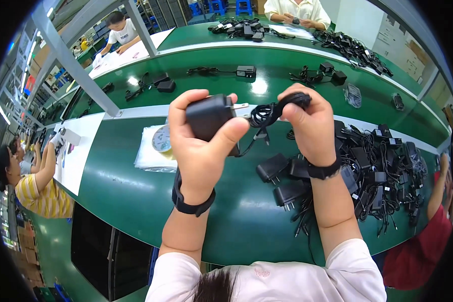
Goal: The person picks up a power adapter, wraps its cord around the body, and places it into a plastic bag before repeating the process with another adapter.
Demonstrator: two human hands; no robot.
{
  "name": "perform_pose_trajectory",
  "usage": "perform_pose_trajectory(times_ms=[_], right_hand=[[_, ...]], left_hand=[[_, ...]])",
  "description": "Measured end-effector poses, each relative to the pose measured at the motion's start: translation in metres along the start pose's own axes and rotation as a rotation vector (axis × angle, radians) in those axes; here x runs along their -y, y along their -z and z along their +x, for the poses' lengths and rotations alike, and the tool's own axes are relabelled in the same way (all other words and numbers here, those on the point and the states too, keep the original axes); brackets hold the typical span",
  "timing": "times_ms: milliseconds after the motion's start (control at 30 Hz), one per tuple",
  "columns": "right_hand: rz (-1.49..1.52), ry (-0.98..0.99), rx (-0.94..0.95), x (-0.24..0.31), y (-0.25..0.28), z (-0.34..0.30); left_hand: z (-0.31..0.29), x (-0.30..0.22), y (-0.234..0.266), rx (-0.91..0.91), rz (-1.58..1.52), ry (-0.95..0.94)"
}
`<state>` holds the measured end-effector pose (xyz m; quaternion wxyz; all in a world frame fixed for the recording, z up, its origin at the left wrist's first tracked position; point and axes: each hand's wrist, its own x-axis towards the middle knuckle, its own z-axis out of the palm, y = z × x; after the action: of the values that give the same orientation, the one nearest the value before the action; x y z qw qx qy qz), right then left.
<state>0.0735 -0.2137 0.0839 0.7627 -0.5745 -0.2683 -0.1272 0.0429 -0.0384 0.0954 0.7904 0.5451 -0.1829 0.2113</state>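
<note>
My left hand point(199, 151) is closed round a black power adapter point(206, 118), held up over the green table with its metal prongs toward the right. In my right hand point(309, 126) is the adapter's black cable point(272, 114), bundled in loops and pinched between thumb and fingers. A thin stretch of the cord hangs down between the hands, with a small plug end showing below the bundle. Several more black adapters point(291, 191) lie on the table under and beside my right forearm.
A large heap of adapters and cables point(372, 171) covers the table's right side. Clear plastic bags point(153, 151) with a tape roll point(161, 139) lie left. More adapters point(246, 71) sit on the far green belt, past a white rail point(151, 111). Co-workers sit left, right and opposite.
</note>
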Motion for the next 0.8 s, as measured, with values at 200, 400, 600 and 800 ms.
perform_pose_trajectory(times_ms=[200, 400, 600, 800], right_hand=[[0.156, -0.251, 0.090, -0.018, -0.012, -0.001], [0.217, -0.369, 0.177, -0.007, -0.004, 0.001], [0.304, -0.423, 0.113, -0.011, -0.021, -0.002], [0.222, -0.455, 0.154, -0.016, -0.023, -0.001]], left_hand=[[-0.004, 0.012, -0.004, -0.016, -0.096, 0.122], [0.008, 0.002, 0.002, -0.185, -0.016, 0.098], [0.001, 0.027, -0.007, -0.014, -0.013, 0.086], [-0.005, 0.034, -0.009, 0.054, -0.133, 0.092]])
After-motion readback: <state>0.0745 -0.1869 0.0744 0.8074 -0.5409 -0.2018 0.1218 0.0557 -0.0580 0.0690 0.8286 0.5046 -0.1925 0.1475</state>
